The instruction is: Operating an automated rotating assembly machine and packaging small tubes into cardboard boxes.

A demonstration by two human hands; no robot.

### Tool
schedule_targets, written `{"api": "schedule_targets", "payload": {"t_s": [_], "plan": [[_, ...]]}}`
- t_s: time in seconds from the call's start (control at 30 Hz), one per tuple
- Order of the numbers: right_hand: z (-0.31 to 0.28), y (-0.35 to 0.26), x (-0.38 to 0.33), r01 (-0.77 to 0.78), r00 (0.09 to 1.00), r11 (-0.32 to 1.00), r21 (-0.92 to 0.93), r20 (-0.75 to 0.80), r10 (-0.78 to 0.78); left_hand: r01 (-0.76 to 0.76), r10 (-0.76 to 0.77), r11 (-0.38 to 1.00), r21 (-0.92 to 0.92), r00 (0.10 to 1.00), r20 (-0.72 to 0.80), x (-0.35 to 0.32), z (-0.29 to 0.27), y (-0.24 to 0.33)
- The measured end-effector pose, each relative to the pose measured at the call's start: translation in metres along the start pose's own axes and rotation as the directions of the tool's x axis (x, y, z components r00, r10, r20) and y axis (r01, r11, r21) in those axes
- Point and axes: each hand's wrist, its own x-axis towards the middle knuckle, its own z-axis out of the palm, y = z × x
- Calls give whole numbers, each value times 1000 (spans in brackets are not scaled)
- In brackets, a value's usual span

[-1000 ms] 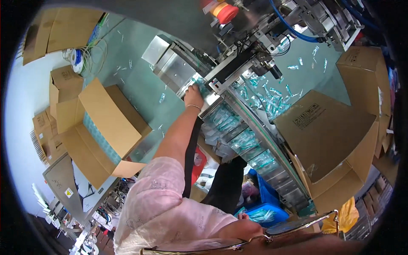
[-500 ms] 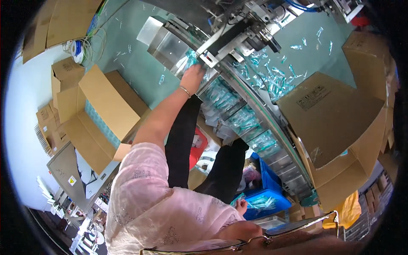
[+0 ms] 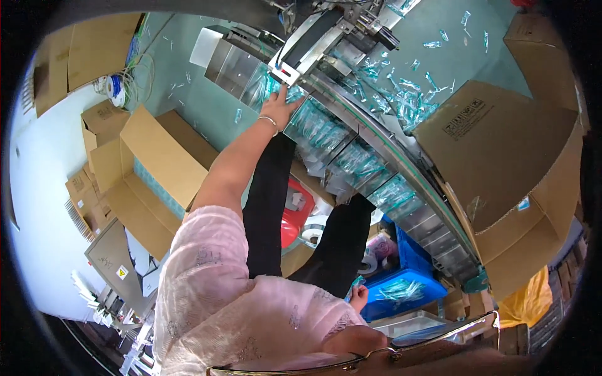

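The grey-green floor (image 3: 185, 53) of a cluttered workshop, with cartons and machinery around, lies beneath the scene. Nearest, at five o'clock, the right hand (image 3: 359, 297) is curled beside a blue plastic bin (image 3: 411, 247); a small clear-and-teal packet (image 3: 357, 281) shows at its fingertips, though I cannot tell whether it is pinched. More such packets lie on the bin's blue top.

Further off, a curved conveyor of grey metal compartments (image 3: 433, 229) sweeps from four o'clock up to eleven, several of its sections heaped with clear-and-teal packets (image 3: 318, 130). Near twelve, the left hand (image 3: 280, 108) is spread over packets at the conveyor's upper end, just below a black-and-silver machine arm (image 3: 313, 37).

The step in hand seems to be arranging or gathering packets there. The next move probably calls for closing the spread fingers on a few packets, keeping clear of the arm. Beyond, towards one o'clock, loose packets (image 3: 411, 100) litter the floor.
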Motion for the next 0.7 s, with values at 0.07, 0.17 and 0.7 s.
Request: {"api": "schedule_targets", "payload": {"t_s": [0.07,0.17,0.7], "plan": [[3,-1,0,-26,1000,1000,9,13,26,-56,62,997,58,993,-96,-2,7,-6],[7,-2,-5,-7,1000,1000,16,6,6,-61,63,998,19,992,-108,-10,7,-11],[-47,88,19,-130,827,975,-182,-562,6,-223,201,970,-93,959,-198,-103,27,-40]]}}
